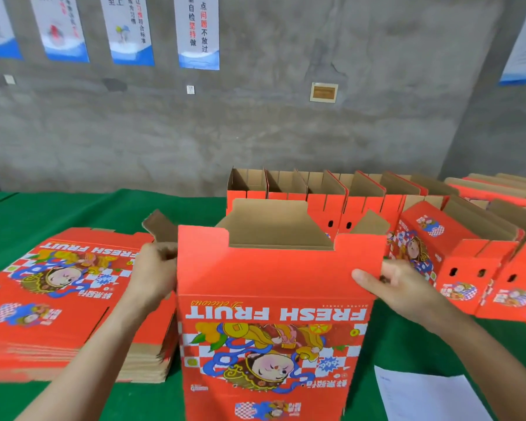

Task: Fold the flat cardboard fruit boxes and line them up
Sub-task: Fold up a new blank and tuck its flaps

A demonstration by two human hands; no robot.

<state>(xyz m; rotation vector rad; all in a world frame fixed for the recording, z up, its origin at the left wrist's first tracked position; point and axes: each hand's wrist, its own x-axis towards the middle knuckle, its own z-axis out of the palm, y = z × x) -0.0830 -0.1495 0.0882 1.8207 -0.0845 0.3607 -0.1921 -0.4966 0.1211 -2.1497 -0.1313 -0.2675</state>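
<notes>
A red cardboard fruit box (274, 299) printed "FRESH FRUIT" stands opened up in front of me, its brown flaps raised at the top. My left hand (152, 275) grips its left edge beside a brown side flap. My right hand (398, 287) holds the right edge, thumb lying on the red front panel. A stack of flat red boxes (58, 299) lies on the left of the green table (43, 211). Folded boxes (325, 199) stand in a row behind, and more (468, 259) stand at the right.
A white sheet of paper (422, 396) lies on the table at the lower right. More flat boxes (498, 186) are piled at the far right. A grey concrete wall with hanging posters (198, 31) rises behind the table.
</notes>
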